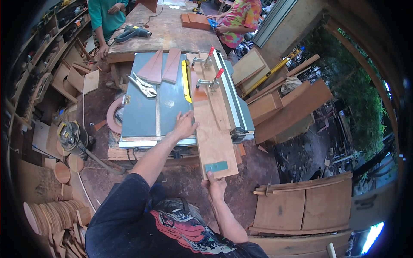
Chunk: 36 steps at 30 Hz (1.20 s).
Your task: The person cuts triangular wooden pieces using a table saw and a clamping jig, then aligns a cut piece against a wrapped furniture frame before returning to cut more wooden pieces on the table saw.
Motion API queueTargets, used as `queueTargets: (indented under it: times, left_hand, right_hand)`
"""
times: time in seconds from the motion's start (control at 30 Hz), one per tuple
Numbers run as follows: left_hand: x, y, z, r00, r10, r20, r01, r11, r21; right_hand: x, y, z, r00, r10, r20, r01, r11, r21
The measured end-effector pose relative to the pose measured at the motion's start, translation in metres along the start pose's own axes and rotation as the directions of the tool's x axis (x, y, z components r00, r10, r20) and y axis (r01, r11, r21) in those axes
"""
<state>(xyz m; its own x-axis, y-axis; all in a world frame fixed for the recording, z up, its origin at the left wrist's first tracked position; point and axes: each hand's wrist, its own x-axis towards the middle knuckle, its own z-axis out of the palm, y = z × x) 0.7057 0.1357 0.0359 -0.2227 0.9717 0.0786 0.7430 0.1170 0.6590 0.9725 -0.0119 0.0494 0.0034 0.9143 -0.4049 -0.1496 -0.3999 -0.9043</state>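
A long plywood sled (214, 146) lies on the grey table saw top (140, 112), its near end jutting past the table. My right hand (215, 187) grips that end, thumb up beside a green plate (216, 166). My left hand (185, 124) rests on the saw top with fingers stretched out, touching the sled's left edge. Two red-handled toggle clamps (211, 81) sit on the sled's far part, over a reddish wood piece (198, 88). A yellow strip (186, 81) stands left of it. The fence (232, 99) runs along the sled's right.
Locking pliers (143, 86) and tapered wood pieces (172, 64) lie on the saw top. Beyond is a workbench (172, 28) with a heat gun (132, 33). Two people stand there, one in a teal sleeve (101, 19). A shop vacuum (73, 135) stands left; boards (297, 107) lean right.
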Motion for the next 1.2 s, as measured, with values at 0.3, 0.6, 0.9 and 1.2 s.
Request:
queueTargets:
  times: [0.3, 0.6, 0.9, 1.2]
  left_hand:
    - [0.0, 0.006, -0.005, 0.999, 0.022, 0.03, -0.021, 1.0, -0.023]
    - [-0.001, 0.004, -0.005, 0.999, 0.046, 0.013, -0.046, 0.999, -0.025]
    - [-0.001, -0.001, -0.004, 0.998, 0.065, 0.026, -0.064, 0.998, -0.028]
    - [-0.001, -0.003, -0.007, 0.997, 0.062, 0.054, -0.062, 0.998, -0.015]
  right_hand:
    - [0.016, -0.007, 0.015, 1.0, 0.014, 0.01, -0.014, 1.0, -0.009]
    - [0.042, -0.01, 0.035, 1.0, 0.006, 0.001, -0.006, 1.0, 0.001]
    - [0.048, -0.022, 0.056, 1.0, 0.0, -0.012, 0.0, 1.0, -0.013]
    - [0.065, -0.027, 0.069, 0.999, 0.008, 0.038, -0.007, 0.999, -0.032]
